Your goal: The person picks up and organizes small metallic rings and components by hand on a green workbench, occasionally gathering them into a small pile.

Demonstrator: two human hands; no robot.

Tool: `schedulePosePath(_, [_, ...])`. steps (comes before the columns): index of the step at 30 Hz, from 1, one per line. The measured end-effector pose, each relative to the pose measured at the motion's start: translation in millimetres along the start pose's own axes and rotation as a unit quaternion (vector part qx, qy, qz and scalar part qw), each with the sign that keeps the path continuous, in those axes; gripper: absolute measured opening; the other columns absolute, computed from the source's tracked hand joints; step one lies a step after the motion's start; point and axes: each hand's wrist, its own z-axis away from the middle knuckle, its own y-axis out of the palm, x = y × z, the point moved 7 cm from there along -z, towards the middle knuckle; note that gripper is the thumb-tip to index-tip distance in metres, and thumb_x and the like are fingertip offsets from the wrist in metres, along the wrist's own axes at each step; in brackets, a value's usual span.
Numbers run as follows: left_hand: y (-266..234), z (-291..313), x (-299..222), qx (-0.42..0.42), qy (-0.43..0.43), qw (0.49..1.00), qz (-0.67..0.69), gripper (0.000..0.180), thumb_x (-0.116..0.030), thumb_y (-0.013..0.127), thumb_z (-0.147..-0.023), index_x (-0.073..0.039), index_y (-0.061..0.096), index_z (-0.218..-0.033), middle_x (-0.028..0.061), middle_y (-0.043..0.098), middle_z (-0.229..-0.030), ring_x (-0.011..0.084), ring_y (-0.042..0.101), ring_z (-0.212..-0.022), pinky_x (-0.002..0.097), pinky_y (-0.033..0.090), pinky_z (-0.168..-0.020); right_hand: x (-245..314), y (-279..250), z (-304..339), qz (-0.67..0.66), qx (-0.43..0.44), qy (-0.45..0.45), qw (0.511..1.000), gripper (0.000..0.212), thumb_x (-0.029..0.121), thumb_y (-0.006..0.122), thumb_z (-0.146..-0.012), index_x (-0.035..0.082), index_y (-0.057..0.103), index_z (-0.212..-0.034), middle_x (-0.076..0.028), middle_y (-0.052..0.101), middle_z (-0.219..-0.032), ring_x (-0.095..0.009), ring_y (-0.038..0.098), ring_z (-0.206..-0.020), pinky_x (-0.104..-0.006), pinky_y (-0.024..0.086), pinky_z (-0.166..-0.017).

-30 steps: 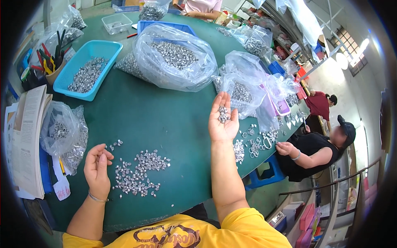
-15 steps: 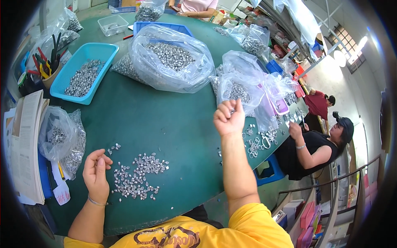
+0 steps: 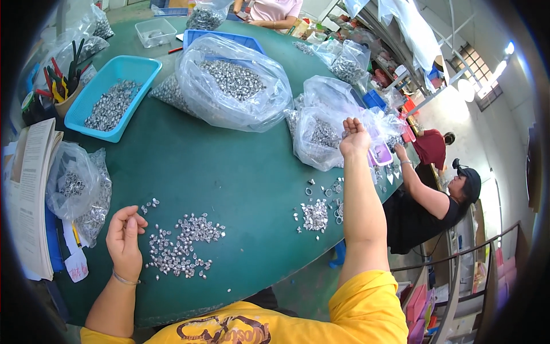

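My left hand [image 3: 124, 235] rests on the green table with loosely bent fingers, the thumb apart and nothing visible in it. Just to its right lies a spread of small silvery oval metal pieces [image 3: 186, 241], with a few strays beyond the fingertips. My right arm stretches far forward. At its end my right hand [image 3: 356, 137] is turned palm up, its fingers parted from the palm and slightly curled, beside a clear plastic bag [image 3: 315, 153] of similar pieces. Left of the right forearm sits a small heap of pale silvery pieces [image 3: 315, 216].
A large open bag [image 3: 235, 117] of metal pieces stands mid-table, a turquoise basket [image 3: 143, 71] left of it. Newspapers [image 3: 34, 195] and another filled bag [image 3: 71, 200] line the left edge. Loose rings [image 3: 338, 186] lie right. A co-worker in black [image 3: 424, 212] reaches over the table.
My right hand has swung right and opened from a closed fist to palm up. The pale heap behind the forearm now shows. My left hand stays put; the co-worker's arm has stretched toward the table.
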Motion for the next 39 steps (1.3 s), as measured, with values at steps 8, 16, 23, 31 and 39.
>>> schedulePosePath(8, [6.7,-0.8,4.5,-0.024,-0.043,0.999,0.019,0.02,-0.008,0.047,-0.092,0.0,0.054,-0.109,0.0048,0.058,-0.09,0.0093,0.052,-0.075,0.0212,0.042,-0.066,10.3,23.0,34.6,0.015,0.096,0.012,0.995,0.017,0.019,0.046,-0.091,0.013,0.048,-0.075,0.006,0.028,-0.054,-0.007,0.024,-0.044,-0.023,0.021,-0.041])
schedulePosePath(16, [-16.7,-9.4,-7.2,-0.048,0.067,0.995,-0.061,0.024,0.007,0.053,-0.084,0.0,0.055,-0.107,0.0011,0.05,-0.094,0.005,0.047,-0.077,0.0177,0.04,-0.071,-83.7,119.1,310.0,0.389,0.546,0.045,0.74,0.008,0.005,0.063,-0.08,0.002,0.063,-0.087,0.0,0.055,-0.07,-0.011,0.053,-0.067,-0.0246,0.043,-0.059])
schedulePosePath(23, [-13.4,-30.2,-21.5,0.003,0.111,0.944,-0.31,0.02,0.008,0.058,-0.077,-0.002,0.061,-0.093,0.0044,0.053,-0.09,0.0105,0.052,-0.067,0.0216,0.043,-0.059,-131.2,171.8,386.0,0.408,0.619,-0.229,0.63,0.01,0.005,0.062,-0.075,0.005,0.067,-0.083,-0.009,0.058,-0.077,-0.028,0.056,-0.079,-0.0374,0.044,-0.068])
schedulePosePath(31, [-4.3,-31.1,-6.8,0.064,0.129,0.901,-0.409,0.01,0.001,0.062,-0.073,-0.002,0.061,-0.082,0.0108,0.053,-0.08,0.0306,0.055,-0.078,0.037,0.046,-0.07,-153.4,172.5,392.5,0.428,0.6,-0.285,0.613,0.012,0.004,0.062,-0.073,0.008,0.068,-0.083,-0.005,0.058,-0.082,-0.024,0.055,-0.082,-0.0352,0.042,-0.071])
schedulePosePath(39, [-17.5,-30.4,25.8,0.03,-0.166,0.985,0.016,0.01,-0.007,0.058,-0.086,0.0,0.059,-0.093,0.0049,0.062,-0.085,0.0102,0.06,-0.074,0.0232,0.05,-0.065,-152.6,176.1,397.9,0.392,0.603,-0.281,0.636,0.01,0.004,0.062,-0.073,0.007,0.066,-0.082,-0.007,0.058,-0.081,-0.025,0.055,-0.082,-0.0352,0.043,-0.072])
